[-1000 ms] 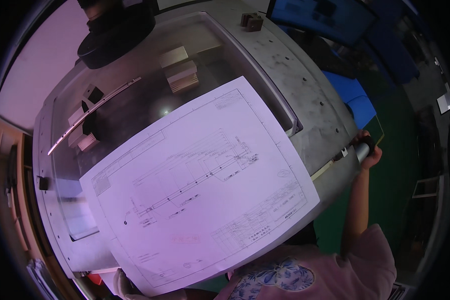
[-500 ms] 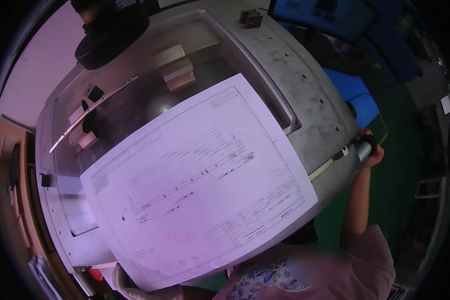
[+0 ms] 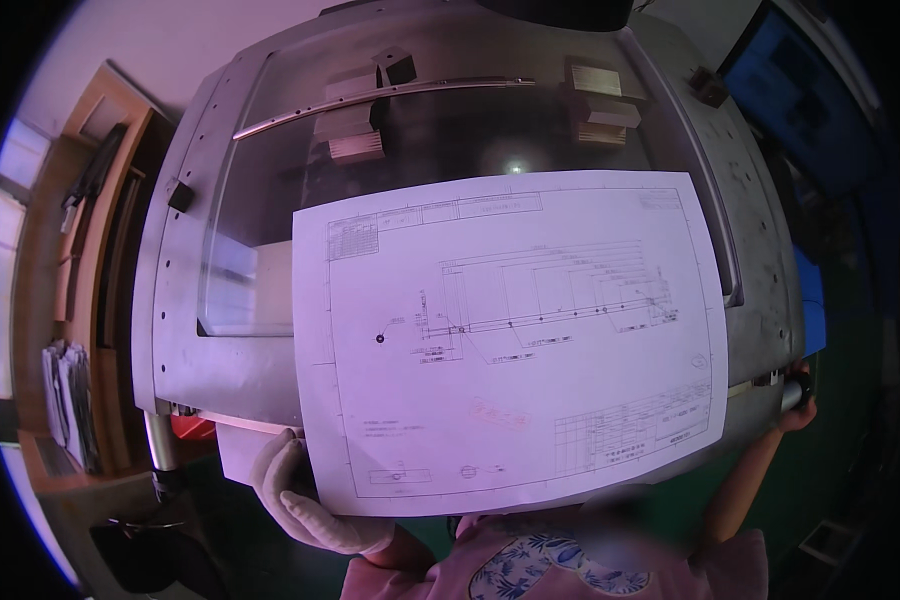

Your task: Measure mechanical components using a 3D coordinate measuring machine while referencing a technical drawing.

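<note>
Drawing [image 3: 510, 390] R of L hand [image 3: 306, 512], gripped by lwr-L edge; R hand [image 3: 802, 414] grasps blk knob [image 3: 797, 390].

The grey tabletop [image 3: 177, 290] is framing a dark pane [image 3: 480, 140], where a left block [image 3: 350, 122] and a right block [image 3: 610, 112] are standing apart; a thin rod [image 3: 450, 87] is passing across the left one, beside a black block [image 3: 398, 66]. A dark stub [image 3: 179, 196] is sitting at left, a brown block [image 3: 708, 87] far right.

Illegibly small lettering [image 3: 610, 430] on drawing sheet [image 3: 515, 380]
</note>
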Tool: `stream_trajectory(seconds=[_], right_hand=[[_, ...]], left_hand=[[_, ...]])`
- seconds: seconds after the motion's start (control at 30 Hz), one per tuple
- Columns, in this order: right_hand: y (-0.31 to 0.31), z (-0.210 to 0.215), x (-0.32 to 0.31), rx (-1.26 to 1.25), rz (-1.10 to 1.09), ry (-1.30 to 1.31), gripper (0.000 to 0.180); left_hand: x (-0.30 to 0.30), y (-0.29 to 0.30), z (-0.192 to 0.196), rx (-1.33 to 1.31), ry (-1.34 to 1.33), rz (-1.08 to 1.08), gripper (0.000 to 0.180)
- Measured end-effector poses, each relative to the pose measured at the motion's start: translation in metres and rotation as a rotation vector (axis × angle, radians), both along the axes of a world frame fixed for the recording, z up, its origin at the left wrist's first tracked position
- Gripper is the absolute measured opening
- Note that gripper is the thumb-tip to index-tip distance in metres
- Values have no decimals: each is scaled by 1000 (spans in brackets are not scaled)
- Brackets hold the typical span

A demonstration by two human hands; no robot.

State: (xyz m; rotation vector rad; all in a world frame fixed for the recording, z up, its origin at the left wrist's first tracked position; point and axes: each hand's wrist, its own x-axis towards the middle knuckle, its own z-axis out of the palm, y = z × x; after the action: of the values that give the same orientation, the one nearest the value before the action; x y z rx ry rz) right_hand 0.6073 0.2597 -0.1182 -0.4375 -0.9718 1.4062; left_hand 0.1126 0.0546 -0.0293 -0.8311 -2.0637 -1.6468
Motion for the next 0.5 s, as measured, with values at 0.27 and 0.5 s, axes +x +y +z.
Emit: stream_trajectory(seconds=[0.27, 0.5], right_hand=[[0, -2, 13, -31, -85, -43, 49], [-2, 3, 2, -46, -124, 1, 49]], left_hand=[[3, 2, 0, 50, -48, -15, 44], [3, 2, 3, 11, -38, -17, 45]])
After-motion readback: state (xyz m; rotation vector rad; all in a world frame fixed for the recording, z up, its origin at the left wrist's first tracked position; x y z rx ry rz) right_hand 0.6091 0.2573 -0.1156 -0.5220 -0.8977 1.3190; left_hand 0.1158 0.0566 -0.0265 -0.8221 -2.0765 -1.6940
